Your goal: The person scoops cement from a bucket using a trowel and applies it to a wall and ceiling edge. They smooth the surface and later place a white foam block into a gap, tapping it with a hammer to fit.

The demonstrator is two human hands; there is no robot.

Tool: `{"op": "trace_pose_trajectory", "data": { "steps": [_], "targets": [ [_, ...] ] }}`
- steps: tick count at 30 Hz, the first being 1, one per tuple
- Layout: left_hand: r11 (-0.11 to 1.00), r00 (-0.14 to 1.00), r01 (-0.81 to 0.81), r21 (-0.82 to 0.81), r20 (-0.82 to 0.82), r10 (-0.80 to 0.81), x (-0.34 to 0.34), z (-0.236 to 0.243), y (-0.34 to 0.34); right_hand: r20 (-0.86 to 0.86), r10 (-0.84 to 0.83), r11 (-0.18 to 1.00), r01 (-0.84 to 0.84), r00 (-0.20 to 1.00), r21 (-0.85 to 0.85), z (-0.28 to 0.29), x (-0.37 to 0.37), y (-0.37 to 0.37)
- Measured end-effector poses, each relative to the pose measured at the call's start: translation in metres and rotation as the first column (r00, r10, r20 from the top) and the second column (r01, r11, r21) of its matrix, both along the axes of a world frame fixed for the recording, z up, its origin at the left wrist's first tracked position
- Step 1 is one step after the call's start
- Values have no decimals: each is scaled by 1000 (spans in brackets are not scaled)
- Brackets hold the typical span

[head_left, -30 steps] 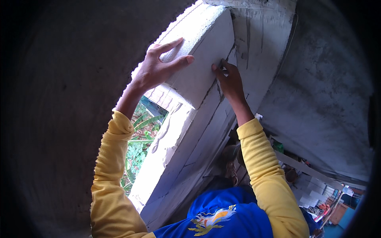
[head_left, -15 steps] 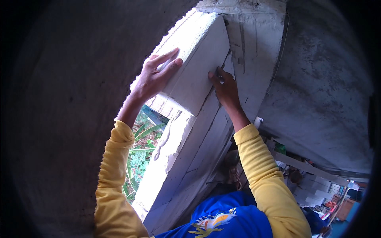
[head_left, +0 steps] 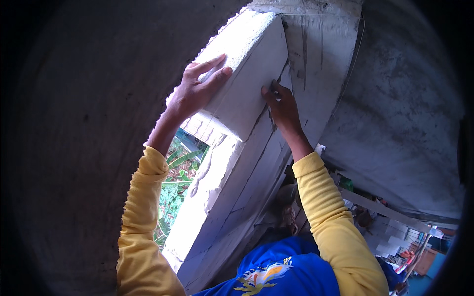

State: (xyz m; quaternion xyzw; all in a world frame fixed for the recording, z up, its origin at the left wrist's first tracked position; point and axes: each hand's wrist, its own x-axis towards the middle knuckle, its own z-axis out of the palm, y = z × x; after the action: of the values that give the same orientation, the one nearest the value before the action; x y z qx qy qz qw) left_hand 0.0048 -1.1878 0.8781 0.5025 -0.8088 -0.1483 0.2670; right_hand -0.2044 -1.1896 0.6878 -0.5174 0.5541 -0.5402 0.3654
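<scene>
A large white block [head_left: 252, 74] lies on top of a low wall of similar pale blocks [head_left: 222, 217]. My left hand [head_left: 197, 91] rests over the block's upper edge, thumb and forefinger stretched out and apart, the thumb by the near face. Some of its other fingers are hidden. At the seam under the block, my right hand [head_left: 282, 106] has its thumb and forefinger bent together in a pinch against the wall face. Whatever is between those fingertips, if anything, is too small to make out. A ragged mortar line runs along the seam.
A pale concrete column [head_left: 321, 59] stands just beyond the block's far end, with a thin string [head_left: 351, 74] hanging along it. A dark wall [head_left: 74, 138] fills the left side. Green plants [head_left: 173, 202] show through the opening. Behind at lower right are stacked pale blocks [head_left: 390, 237].
The view has shifted slightly, so everything sits a little differently in the picture. Both hands keep nearly the same places on the block and at the seam.
</scene>
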Motion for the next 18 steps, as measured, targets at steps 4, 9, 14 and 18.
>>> {"op": "trace_pose_trajectory", "data": {
  "steps": [4, 9, 14, 18],
  "targets": [
    [998, 1000, -12, 60, -23, 14, 4, 6, 6, 34, -3, 1000, 4, 999, -8, -4, -2, 17],
    [996, 1000, -22, 84, -15, 23, 1, 4, 3, -48, -109, 981, 115, 993, 156, -143, -47, 91],
    [997, 996, -73, -21, 56, 74, 25, 14, 0, -260, 123, 706, 100, 958, 701, -315, -135, 307],
    [949, 987, -141, 282, 108, 115, -1, 24, -1, -432, 2, 354, 403, 902, 844, -400, -192, 470]
  ]
}}
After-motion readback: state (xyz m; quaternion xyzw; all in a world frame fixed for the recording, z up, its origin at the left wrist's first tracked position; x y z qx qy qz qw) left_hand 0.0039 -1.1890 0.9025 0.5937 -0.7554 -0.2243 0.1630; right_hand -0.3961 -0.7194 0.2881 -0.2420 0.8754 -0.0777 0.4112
